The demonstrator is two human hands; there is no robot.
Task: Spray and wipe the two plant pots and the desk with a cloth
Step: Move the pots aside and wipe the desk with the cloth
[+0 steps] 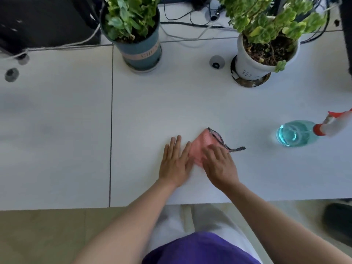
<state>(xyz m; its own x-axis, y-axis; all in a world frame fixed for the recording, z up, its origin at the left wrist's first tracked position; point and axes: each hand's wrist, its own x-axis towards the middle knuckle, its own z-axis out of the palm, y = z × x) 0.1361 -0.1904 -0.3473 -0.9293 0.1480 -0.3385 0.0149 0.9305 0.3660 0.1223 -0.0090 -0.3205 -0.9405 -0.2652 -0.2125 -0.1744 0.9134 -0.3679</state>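
A pink cloth [202, 144] with a dark patterned trim lies folded on the white desk [190, 103] near its front edge. My left hand [176, 161] rests flat beside the cloth's left edge, fingers straight, the thumb side touching it. My right hand [219, 164] lies on the cloth's right part, fingers slightly bent and blurred. At the back stands a teal plant pot [142, 52] on a saucer, with a white plant pot [251, 63] on a dark saucer to its right. A spray bottle [297, 133] of blue liquid with a red-and-white head stands at the right.
Cables run along the back of the desk. A round grey cable port [216, 62] sits between the pots, two more at the far left [11, 74]. A black box [43, 20] stands at the back left. A seam [111, 121] divides the desk panels.
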